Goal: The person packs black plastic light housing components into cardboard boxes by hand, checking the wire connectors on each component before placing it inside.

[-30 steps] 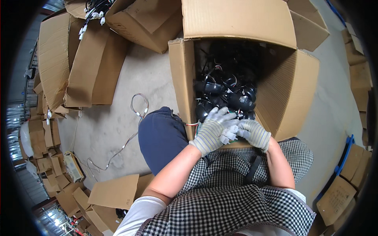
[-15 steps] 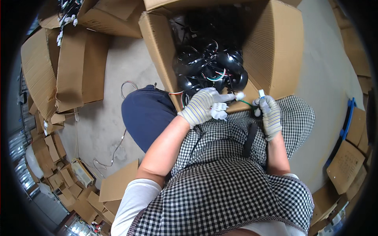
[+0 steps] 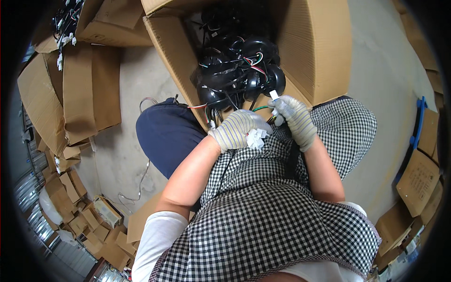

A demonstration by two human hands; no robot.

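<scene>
An open cardboard box (image 3: 310, 51) stands on the floor in front of me, filled with round black parts (image 3: 239, 70) trailing red, green and white wires. My left hand (image 3: 237, 130), in a striped knit glove, is closed around small white pieces at my lap. My right hand (image 3: 293, 120), gloved the same way, pinches a white plug connector (image 3: 273, 95) on a green wire that runs back toward the box. Both hands sit just below the box's near edge, over my checked apron.
Flattened cardboard boxes (image 3: 84, 89) lie at the left, with another box of wired parts (image 3: 66, 19) at the top left. Small cartons (image 3: 70, 197) pile up at the lower left. A loose wire (image 3: 136, 188) lies on the concrete floor. More cardboard (image 3: 418, 178) and a blue bar (image 3: 416, 131) are at the right.
My hands have drawn apart: the right one has lifted toward the box with the white connector, while the left stays low on the white pieces. The view has tilted down toward my lap.
</scene>
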